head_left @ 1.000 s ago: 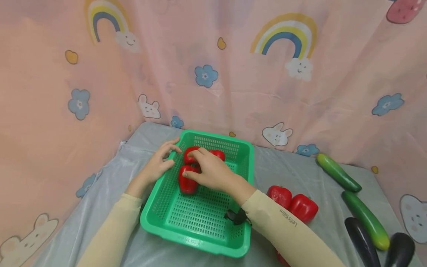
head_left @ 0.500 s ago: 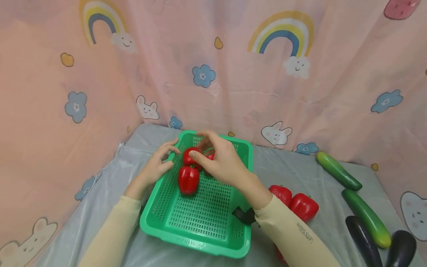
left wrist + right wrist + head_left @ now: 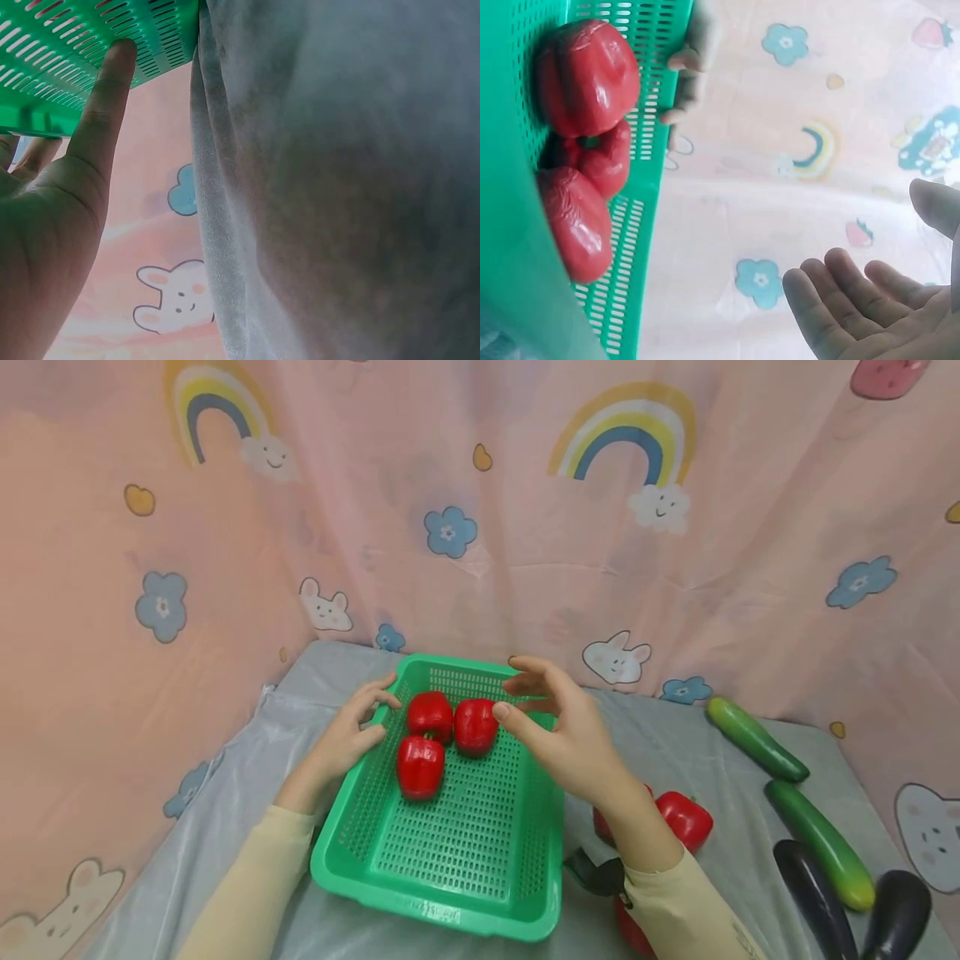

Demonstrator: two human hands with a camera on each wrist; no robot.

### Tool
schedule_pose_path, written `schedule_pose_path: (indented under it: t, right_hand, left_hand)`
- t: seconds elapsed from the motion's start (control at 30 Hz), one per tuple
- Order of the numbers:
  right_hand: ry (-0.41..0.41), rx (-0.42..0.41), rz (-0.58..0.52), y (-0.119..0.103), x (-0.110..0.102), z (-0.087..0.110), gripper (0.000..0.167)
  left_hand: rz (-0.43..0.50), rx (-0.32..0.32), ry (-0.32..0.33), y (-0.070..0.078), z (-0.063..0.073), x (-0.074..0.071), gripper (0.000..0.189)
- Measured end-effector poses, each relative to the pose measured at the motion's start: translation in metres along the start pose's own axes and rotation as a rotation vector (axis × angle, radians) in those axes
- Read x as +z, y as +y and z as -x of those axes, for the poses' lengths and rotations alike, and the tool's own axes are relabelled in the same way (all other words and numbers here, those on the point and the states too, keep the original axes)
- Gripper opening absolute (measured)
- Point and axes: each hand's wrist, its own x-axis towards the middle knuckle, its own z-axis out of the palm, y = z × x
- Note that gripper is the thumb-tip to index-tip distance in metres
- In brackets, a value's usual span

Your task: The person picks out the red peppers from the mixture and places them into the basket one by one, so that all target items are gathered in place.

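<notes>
My left hand holds the left rim of a green plastic basket, fingers over the rim and thumb against the outer wall. Three red bell peppers lie together inside: a back-left pepper, a front-left pepper and a right pepper. Above the basket's right rim, my right hand hangs with fingers relaxed and spread, holding nothing. In the right wrist view the palm shows bare, apart from the peppers.
Right of the basket, a red bell pepper and other peppers lie partly behind my right forearm. Farther right are two cucumbers and two eggplants on the grey cloth. A pink patterned curtain rises behind.
My right hand has let go of the right pepper inside the basket and moved right, over the rim. The left hand stays at the left rim.
</notes>
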Motion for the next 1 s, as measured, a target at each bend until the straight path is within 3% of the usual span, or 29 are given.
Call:
schedule_pose_path:
  t: [0.47,0.7,1.0]
  right_hand:
    - [0.034,0.110,-0.019,0.004,-0.026,0.032,0.053]
    - [0.041,0.186,-0.018,0.008,-0.043,0.054,0.057]
    - [0.085,0.214,0.036,0.019,-0.053,0.071,0.053]
  left_hand:
    - [0.025,0.024,0.014,-0.006,0.005,0.005,0.037]
    - [0.025,0.036,0.008,-0.002,0.002,0.006,0.037]
    - [0.011,0.038,-0.005,0.002,0.000,0.002,0.036]
